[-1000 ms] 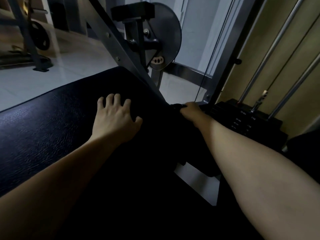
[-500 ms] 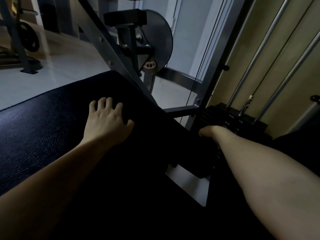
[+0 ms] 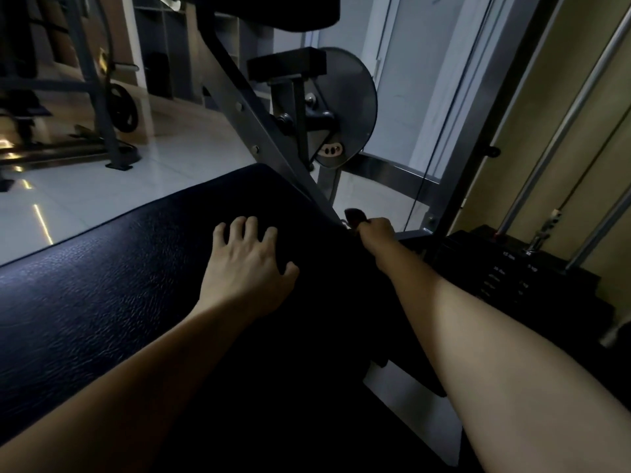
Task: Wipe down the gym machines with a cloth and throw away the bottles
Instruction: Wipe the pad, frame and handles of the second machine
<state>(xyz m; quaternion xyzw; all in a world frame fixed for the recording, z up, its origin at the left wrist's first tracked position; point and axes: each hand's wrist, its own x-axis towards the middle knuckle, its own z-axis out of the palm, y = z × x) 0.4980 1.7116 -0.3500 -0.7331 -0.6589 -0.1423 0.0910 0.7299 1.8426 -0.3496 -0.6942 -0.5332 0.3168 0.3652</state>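
Wiping in progress: your left hand [image 3: 246, 264] lies spread on the pad [image 3: 102, 285], right hand [image 3: 375, 230] clutches the cloth [image 3: 355, 216]; bottles pending.

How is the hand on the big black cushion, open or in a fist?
Open. The left hand rests on the black cushion with its fingers spread out, holding nothing.

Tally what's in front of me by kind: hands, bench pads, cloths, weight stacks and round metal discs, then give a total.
Hands: 2 (left hand, right hand)
Bench pad: 1
Dark cloth, in the right hand's grip: 1
Weight stack: 1
Round metal disc: 1
Total: 6
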